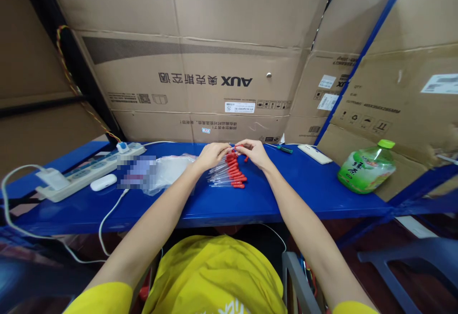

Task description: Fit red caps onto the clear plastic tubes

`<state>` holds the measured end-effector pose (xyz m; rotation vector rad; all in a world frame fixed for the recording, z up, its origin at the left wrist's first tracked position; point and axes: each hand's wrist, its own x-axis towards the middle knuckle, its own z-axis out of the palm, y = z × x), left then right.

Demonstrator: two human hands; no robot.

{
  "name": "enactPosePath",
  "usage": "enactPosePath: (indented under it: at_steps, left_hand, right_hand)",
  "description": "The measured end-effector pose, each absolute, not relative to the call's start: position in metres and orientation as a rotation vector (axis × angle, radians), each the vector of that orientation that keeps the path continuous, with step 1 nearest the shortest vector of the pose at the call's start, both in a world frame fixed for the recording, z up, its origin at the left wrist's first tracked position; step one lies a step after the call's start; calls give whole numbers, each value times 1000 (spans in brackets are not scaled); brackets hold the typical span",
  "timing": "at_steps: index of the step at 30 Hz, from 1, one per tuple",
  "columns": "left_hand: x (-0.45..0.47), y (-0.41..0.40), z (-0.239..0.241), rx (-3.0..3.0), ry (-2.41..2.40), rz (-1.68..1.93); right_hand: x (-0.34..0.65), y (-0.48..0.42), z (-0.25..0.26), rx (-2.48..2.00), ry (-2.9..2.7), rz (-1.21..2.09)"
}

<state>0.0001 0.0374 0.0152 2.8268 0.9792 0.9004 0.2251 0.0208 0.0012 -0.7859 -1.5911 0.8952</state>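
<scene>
A row of clear droppers with red bulbs [236,175] lies on the blue table, thin tubes to the left and bulbs to the right. At the far end of this row, my left hand [213,155] is closed with its fingertips pinched together. Close beside it, my right hand [255,151] pinches a red dropper bulb [236,147] between thumb and fingers. Both hands meet at this small piece, and the fingers partly hide it. One loose red bulb [246,159] shows just under my right hand.
Clear plastic bags [171,173] lie left of the droppers. Further left are a power strip [91,173] and a white oval case [103,182]. A green-handled screwdriver [285,149], a white phone [315,153] and a green bottle [367,168] sit to the right. Cardboard [200,56] walls the back.
</scene>
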Motion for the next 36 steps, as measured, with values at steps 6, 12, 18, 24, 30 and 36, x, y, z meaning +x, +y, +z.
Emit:
enactPosePath:
  at_steps: [6, 12, 18, 24, 30, 36]
  left_hand:
    - [1, 35, 18, 2822, 979, 901]
    - [0, 38, 14, 2846, 929, 890]
    - [4, 38, 13, 2783, 868, 959]
    - [2, 37, 16, 2704, 976, 1049]
    - [-4, 40, 15, 2700, 912, 933]
    - [-4, 42, 16, 2717, 850, 969]
  right_hand:
    - [223, 21, 0, -777, -1564, 926]
    - [219, 22, -2, -758, -1592, 969]
    - [217, 22, -2, -744, -1611, 929]
    - [229, 25, 2, -772, -1559, 924]
    - [234, 22, 5, -792, -1527, 961]
    - [231, 22, 4, -789, -1531, 976]
